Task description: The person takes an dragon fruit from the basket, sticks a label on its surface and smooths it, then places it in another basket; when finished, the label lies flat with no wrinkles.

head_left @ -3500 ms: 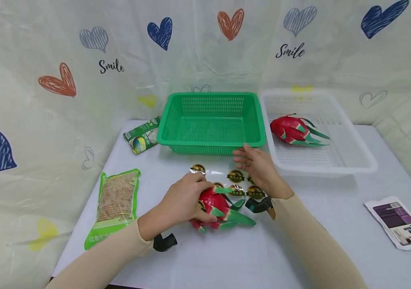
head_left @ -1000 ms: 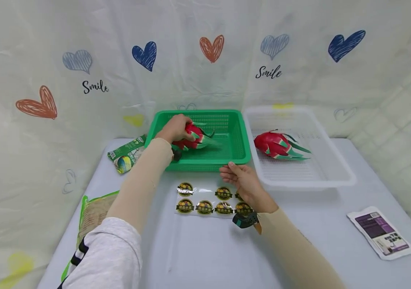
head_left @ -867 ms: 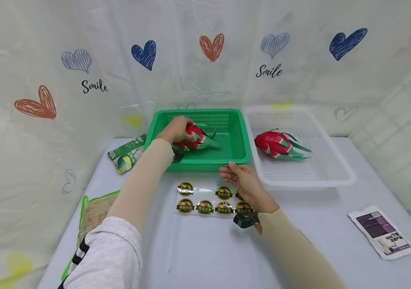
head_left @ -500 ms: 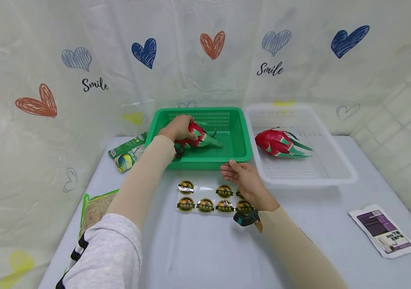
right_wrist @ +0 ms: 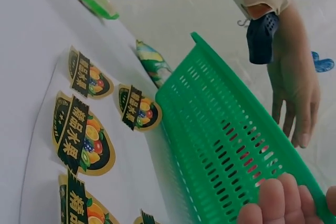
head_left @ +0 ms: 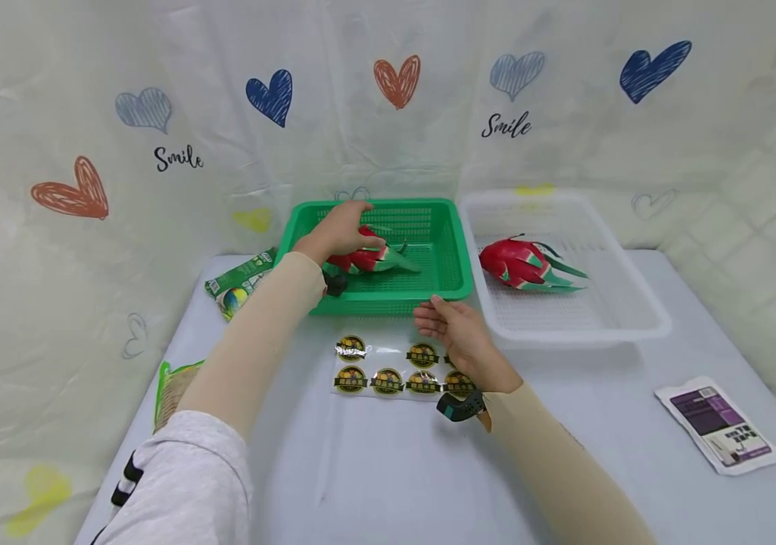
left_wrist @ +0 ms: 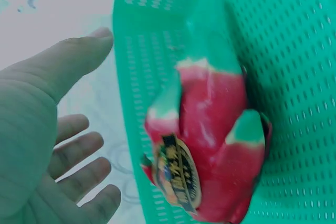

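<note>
In the green basket lies a red dragon fruit with green-tipped scales. A round black-and-gold sticker shows on its skin in the left wrist view. My left hand hovers over the fruit, thumb and fingers spread apart, with a gap to the fruit in the left wrist view. My right hand stays at the basket's front wall, fingers loosely bent and the thumb near the rim; whether it touches is unclear. Below it lies a sheet of similar stickers.
A white basket on the right holds another dragon fruit. A green packet lies left of the green basket. A green-edged bag is partly hidden by my left arm. A purple-and-white pouch lies far right.
The left hand carried the dragon fruit from the table into the green basket, and its fingers have now come off it. The right hand has stayed near the basket's front rim.
</note>
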Motion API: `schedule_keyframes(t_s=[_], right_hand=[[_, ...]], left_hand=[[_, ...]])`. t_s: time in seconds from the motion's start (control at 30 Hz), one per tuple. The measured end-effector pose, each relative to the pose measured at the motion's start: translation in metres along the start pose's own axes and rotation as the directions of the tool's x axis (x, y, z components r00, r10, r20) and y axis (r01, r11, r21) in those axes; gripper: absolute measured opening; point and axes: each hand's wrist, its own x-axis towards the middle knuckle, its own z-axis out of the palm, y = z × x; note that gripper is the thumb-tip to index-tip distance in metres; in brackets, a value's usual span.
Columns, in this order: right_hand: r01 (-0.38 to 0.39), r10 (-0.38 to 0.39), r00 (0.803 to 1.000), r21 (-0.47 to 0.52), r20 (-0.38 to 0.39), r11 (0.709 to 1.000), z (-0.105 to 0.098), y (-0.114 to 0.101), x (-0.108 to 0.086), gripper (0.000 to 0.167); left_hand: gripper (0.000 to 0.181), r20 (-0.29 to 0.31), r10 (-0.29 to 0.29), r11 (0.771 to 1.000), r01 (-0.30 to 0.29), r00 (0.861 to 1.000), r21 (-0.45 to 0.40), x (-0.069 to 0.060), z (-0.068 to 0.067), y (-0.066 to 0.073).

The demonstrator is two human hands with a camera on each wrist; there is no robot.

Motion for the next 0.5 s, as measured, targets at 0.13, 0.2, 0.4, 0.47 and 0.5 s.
schedule_keyframes(t_s=[0.13, 0.2, 0.4, 0.47, 0.5], right_hand=[[-0.009, 0.010, 1.000, -0.050, 0.006, 0.999, 0.004, -0.001, -0.005, 0.048], [-0.002, 0.004, 1.000, -0.091, 0.016, 0.996, 0.004, -0.002, -0.010, 0.048], [0.016, -0.001, 0.997, -0.205, 0.074, 0.979, -0.014, -0.001, -0.035, 0.051], [0.011, 0.010, 0.996, -0.229, 0.088, 0.973, -0.024, 0.000, -0.047, 0.050], [0.010, 0.013, 0.996, -0.244, 0.094, 0.970, -0.030, 0.001, -0.053, 0.051]], left_hand=[[0.079, -0.039, 0.043, 0.999, -0.044, 0.998, -0.029, -0.016, -0.002, 0.008], [0.074, -0.054, 0.076, 0.996, -0.078, 0.996, -0.042, -0.024, 0.000, 0.012], [0.063, -0.071, 0.164, 0.984, -0.169, 0.984, -0.057, -0.048, 0.019, 0.025], [0.062, -0.059, 0.187, 0.980, -0.190, 0.981, -0.056, -0.054, 0.026, 0.029], [0.062, -0.054, 0.195, 0.979, -0.198, 0.979, -0.055, -0.057, 0.029, 0.032]])
